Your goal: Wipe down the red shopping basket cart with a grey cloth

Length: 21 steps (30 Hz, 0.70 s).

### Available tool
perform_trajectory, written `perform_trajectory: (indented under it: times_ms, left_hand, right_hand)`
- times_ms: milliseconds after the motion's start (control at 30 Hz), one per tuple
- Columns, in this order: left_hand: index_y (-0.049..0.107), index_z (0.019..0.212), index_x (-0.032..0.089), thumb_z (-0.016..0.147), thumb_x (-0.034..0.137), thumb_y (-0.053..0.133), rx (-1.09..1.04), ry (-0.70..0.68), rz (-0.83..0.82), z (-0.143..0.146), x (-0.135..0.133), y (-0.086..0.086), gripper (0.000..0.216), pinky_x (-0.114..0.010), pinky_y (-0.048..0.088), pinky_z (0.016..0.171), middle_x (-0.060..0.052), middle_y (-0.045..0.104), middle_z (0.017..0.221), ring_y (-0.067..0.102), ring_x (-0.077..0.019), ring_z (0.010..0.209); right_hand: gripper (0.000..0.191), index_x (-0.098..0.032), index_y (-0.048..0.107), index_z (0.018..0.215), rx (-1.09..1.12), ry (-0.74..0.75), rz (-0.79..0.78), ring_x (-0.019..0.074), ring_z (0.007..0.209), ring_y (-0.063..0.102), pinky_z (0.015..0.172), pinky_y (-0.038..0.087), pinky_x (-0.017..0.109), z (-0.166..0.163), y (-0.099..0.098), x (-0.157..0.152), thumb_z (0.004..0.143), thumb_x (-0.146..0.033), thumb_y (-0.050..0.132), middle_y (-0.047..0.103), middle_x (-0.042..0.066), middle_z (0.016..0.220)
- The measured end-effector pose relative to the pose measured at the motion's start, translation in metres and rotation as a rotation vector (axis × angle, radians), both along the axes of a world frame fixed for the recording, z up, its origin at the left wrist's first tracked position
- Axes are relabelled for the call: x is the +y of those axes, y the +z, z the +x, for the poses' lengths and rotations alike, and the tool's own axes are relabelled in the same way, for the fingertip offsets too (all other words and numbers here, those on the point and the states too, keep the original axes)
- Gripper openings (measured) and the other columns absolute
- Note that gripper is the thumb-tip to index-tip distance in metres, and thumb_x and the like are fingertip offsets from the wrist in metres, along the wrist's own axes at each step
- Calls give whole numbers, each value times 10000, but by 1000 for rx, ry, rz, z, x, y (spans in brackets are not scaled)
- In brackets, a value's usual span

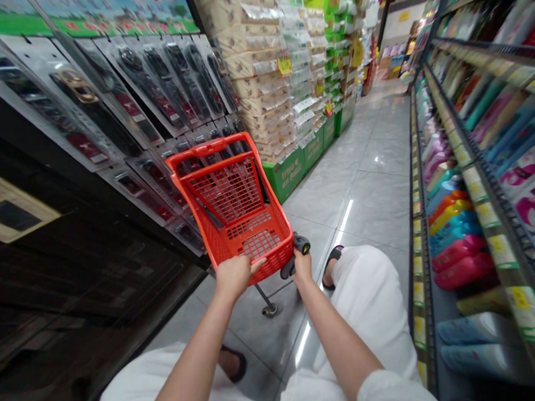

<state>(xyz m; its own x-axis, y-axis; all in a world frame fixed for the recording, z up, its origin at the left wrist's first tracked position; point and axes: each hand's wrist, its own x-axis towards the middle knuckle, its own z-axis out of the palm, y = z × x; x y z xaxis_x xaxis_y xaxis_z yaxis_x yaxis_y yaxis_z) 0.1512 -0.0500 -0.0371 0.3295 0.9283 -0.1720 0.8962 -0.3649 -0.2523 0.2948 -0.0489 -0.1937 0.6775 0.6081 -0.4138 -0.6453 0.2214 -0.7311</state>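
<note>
A small red plastic shopping cart point(274, 202) with a grid-patterned basket stands tilted in view ahead of me, its basket bare inside. My left hand point(234, 277) is closed over the near edge of the cart, thumb lying along the red rim; its other fingers are mostly hidden. At the cart's right near corner, my right hand point(302, 266) grips beside the black end piece of the handle point(301, 243). A metal leg with a caster wheel point(269, 310) shows below the basket.
Packaged belts point(160, 71) hang on a rack at left, close to the cart. Stacked tissue packs point(259, 76) rest on green bases point(290, 172). Shelves of bottles point(464, 250) line the right side. Grey tiled floor point(371, 152) runs between.
</note>
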Motion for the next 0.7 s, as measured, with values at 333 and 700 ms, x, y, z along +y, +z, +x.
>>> perform_trajectory:
  times_ms: [333,700]
  left_hand:
    - [734,921,160,952,631,121,-7,-2,1,4,-1,1,774,-360,501,719,-180,737,871,711,-323,911]
    - [729,929,134,954,628,135,-9,-2,15,7,0,0,773,-351,495,718,-188,736,894,708,-319,905]
  right_hand:
    - [321,-161,672,917,-3,-21,42,200,858,667,796,519,317,16,2,0,624,-289,702,731,8,815]
    - [273,-159,680,822,-30,-12,30,191,664,655,660,536,309,24,2,0,585,-290,714,704,-14,662]
